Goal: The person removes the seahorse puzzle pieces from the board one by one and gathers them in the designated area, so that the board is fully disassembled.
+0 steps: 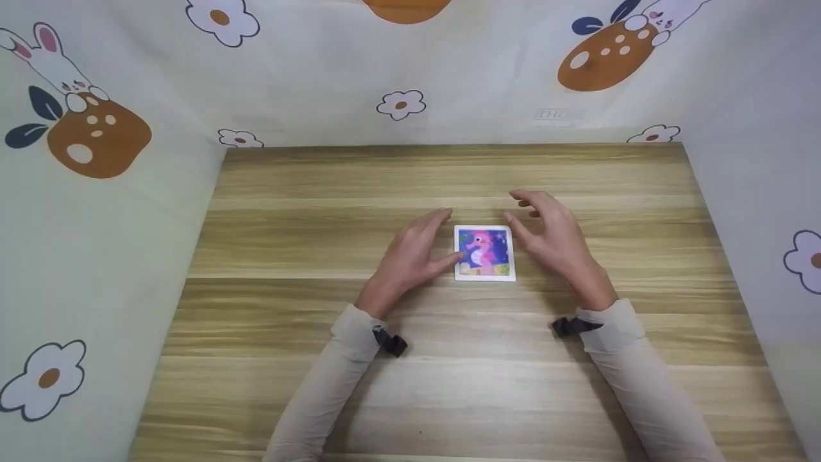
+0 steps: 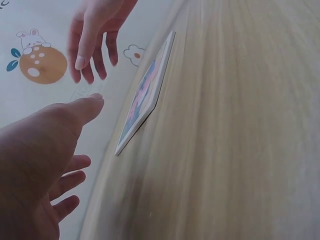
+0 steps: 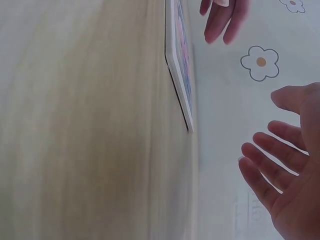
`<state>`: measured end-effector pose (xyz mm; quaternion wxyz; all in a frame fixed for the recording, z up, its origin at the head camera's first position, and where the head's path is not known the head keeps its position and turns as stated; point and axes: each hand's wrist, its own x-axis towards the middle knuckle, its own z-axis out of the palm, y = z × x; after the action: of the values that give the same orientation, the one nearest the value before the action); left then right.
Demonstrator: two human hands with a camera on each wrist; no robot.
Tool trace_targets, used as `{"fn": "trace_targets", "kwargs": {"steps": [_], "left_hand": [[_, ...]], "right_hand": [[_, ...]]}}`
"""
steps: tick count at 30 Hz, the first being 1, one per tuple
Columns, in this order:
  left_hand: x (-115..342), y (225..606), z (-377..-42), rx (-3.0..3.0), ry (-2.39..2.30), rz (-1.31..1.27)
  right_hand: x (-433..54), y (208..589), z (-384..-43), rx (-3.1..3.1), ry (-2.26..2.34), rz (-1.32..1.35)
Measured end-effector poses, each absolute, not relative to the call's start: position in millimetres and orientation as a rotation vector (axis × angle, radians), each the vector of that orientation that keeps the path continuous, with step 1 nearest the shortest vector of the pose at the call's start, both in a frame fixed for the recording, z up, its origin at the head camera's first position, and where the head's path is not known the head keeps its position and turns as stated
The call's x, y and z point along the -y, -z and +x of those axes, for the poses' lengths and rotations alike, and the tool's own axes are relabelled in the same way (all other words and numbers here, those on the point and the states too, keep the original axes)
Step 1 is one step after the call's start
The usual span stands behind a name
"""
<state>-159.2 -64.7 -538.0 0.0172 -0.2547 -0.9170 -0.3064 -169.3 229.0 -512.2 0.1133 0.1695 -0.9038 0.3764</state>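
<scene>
A square picture board [image 1: 485, 253] with a white frame lies flat on the wooden table. It shows a pink seahorse on a blue underwater scene. To its left is my left hand [image 1: 414, 250], the thumb over the board's left edge in the head view. The left wrist view shows that thumb [image 2: 89, 107] raised off the board. My right hand [image 1: 555, 234] hovers just right of the board, fingers spread and slightly bent. Neither hand holds anything. Both palms face inward, toward each other, in the right wrist view.
The wood-grain table [image 1: 288, 321] meets a pale cloth wall [image 1: 308, 77] behind, printed with flowers, rabbits and orange fruit. Similar cloth hangs on the left and right sides. A dark strap [image 1: 391, 342] sits on the left sleeve, another dark strap [image 1: 574, 325] on the right.
</scene>
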Motion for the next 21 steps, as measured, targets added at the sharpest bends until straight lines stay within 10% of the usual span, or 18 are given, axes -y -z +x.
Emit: {"fn": "trace_targets", "kwargs": {"steps": [21], "left_hand": [[58,551,-156,2.953,0.908,-0.878]], "right_hand": [[-205,521,-173,2.902,-1.15,0.659]]}}
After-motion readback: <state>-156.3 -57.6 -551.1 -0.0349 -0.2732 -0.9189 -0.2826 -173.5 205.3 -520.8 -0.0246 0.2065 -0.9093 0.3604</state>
